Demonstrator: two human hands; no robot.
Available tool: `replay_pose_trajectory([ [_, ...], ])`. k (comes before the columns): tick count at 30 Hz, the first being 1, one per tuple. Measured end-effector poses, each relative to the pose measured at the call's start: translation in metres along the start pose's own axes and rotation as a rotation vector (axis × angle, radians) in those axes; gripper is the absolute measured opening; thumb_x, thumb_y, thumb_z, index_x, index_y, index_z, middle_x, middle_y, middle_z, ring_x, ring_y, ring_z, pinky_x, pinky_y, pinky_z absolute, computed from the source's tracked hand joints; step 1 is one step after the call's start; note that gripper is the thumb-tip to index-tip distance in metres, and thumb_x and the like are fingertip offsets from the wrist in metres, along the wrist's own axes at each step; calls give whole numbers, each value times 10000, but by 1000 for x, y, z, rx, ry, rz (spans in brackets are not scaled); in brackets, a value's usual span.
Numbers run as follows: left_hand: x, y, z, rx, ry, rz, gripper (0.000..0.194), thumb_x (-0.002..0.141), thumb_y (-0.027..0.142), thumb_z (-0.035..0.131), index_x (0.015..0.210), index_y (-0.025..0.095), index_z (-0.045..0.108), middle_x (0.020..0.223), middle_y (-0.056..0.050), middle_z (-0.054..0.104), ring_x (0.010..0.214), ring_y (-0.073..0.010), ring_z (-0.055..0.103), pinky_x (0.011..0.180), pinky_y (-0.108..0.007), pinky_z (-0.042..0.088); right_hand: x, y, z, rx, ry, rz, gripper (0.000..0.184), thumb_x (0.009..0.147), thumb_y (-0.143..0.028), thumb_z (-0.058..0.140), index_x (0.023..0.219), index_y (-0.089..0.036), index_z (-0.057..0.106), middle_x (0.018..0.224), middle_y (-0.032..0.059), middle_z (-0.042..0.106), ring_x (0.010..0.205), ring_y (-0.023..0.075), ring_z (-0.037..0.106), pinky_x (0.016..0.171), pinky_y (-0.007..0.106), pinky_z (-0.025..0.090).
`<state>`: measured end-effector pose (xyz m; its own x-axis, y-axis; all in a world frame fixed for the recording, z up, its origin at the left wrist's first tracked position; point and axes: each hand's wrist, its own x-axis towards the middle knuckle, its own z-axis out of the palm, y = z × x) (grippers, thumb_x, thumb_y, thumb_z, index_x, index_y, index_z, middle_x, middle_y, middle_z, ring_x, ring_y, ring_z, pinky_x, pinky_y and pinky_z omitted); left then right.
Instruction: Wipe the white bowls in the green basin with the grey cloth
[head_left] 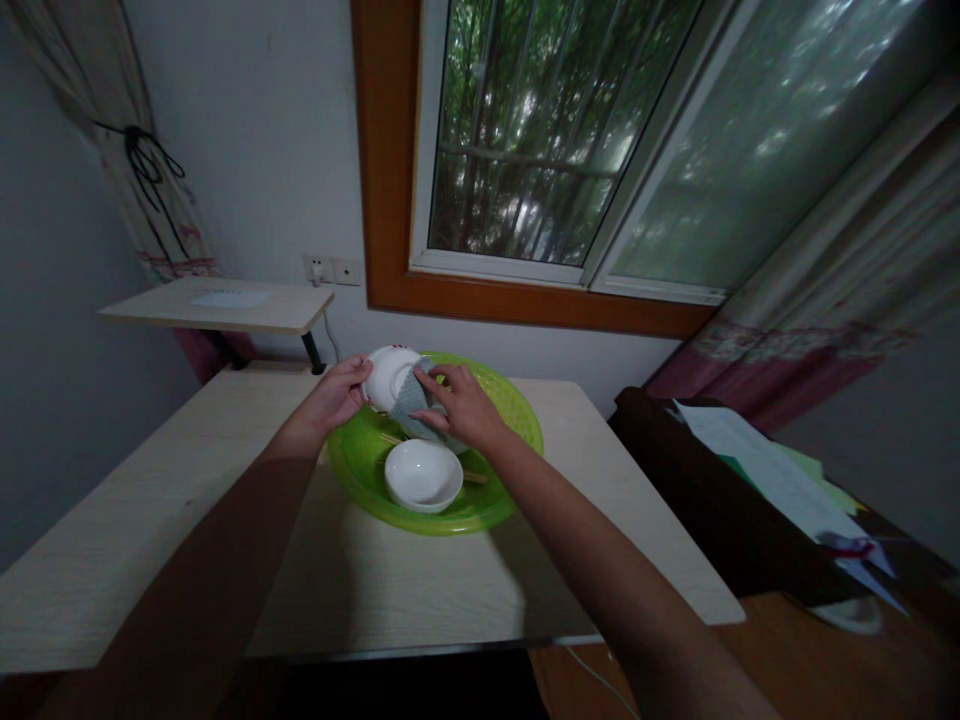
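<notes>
My left hand (343, 393) grips the rim of a white bowl (388, 375), which is tilted with its underside and foot ring facing up. Pressed against that bowl's outside is a grey-green cloth (415, 403), pinched in the fingers of my right hand (461, 402). Both hands are over a round green plastic basin (364, 502). Inside the basin, a second white bowl (424, 474) stands upright near the front. Wooden chopsticks (475, 478) lie partly hidden behind it. Part of another pale dish shows below my right hand, mostly covered.
The basin rests on a pale wooden table (420, 590). A small raised shelf (225, 305) with a paper on it stands at the back left. On the right, papers (757, 470) lie on a dark brown surface. A window (555, 130) is behind the table.
</notes>
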<state>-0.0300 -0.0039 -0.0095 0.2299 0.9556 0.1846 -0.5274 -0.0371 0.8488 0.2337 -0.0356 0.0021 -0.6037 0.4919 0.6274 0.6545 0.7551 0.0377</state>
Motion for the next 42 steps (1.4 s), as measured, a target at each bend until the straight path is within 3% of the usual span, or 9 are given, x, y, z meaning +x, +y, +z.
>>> replay_pose_trajectory([
  [6, 0, 1, 1, -30, 15, -25, 323, 748, 207, 821, 1035, 100, 717, 965, -93, 739, 780, -157, 652, 716, -244, 545, -1, 6, 9, 110, -8, -6, 360, 1054, -342, 486, 1373, -248, 625, 1169, 93, 668, 1028, 222, 612, 892, 351, 526],
  [9, -1, 2, 1, -52, 43, -13, 253, 749, 187, 816, 960, 101, 707, 926, -85, 730, 765, -151, 645, 719, -246, 546, -3, 8, 7, 184, 29, 10, 330, 1033, -274, 469, 1303, -249, 656, 1122, 80, 681, 1008, 221, 622, 880, 355, 526],
  [14, -3, 4, 1, -47, 56, 0, 237, 745, 211, 832, 927, 119, 710, 880, -63, 710, 760, -156, 620, 724, -259, 514, -5, 19, 6, 258, 289, 291, 213, 948, -235, 525, 1139, -207, 614, 994, 76, 634, 849, 215, 607, 780, 353, 525],
  [18, -5, 5, 5, -54, 48, -10, 257, 708, 229, 865, 892, 124, 719, 846, -48, 706, 740, -155, 613, 712, -259, 508, -4, 28, 9, 262, 369, 399, 119, 903, -190, 522, 1005, -213, 578, 951, 61, 588, 831, 207, 585, 757, 341, 517],
  [25, -7, 4, 9, 24, -12, -88, 377, 675, 242, 888, 979, 98, 717, 854, -55, 714, 703, -137, 637, 666, -234, 536, 0, 21, 4, 445, 362, 210, 97, 920, -167, 586, 977, -214, 649, 1027, 79, 664, 969, 213, 639, 846, 366, 566],
  [32, -8, 2, 12, 87, -15, -93, 355, 705, 241, 853, 990, 99, 698, 838, -60, 705, 692, -143, 635, 664, -242, 530, 2, 11, 2, 359, 307, 66, 186, 998, -239, 589, 1122, -243, 728, 1141, 102, 713, 1077, 225, 668, 955, 429, 574],
  [38, -10, 4, 21, 126, -75, -114, 439, 679, 252, 879, 1039, 96, 682, 870, -88, 735, 738, -180, 669, 670, -263, 538, 2, -1, -3, 294, 232, -95, 353, 1014, -211, 524, 1350, -223, 633, 1324, 137, 656, 1222, 243, 618, 1051, 465, 538],
  [42, -10, 3, 19, 139, -72, -93, 414, 687, 259, 877, 1008, 107, 664, 857, -82, 732, 716, -176, 666, 664, -265, 530, 2, -2, 0, 255, 205, -76, 383, 1004, -224, 519, 1375, -218, 614, 1356, 144, 640, 1241, 265, 602, 1076, 507, 519],
])
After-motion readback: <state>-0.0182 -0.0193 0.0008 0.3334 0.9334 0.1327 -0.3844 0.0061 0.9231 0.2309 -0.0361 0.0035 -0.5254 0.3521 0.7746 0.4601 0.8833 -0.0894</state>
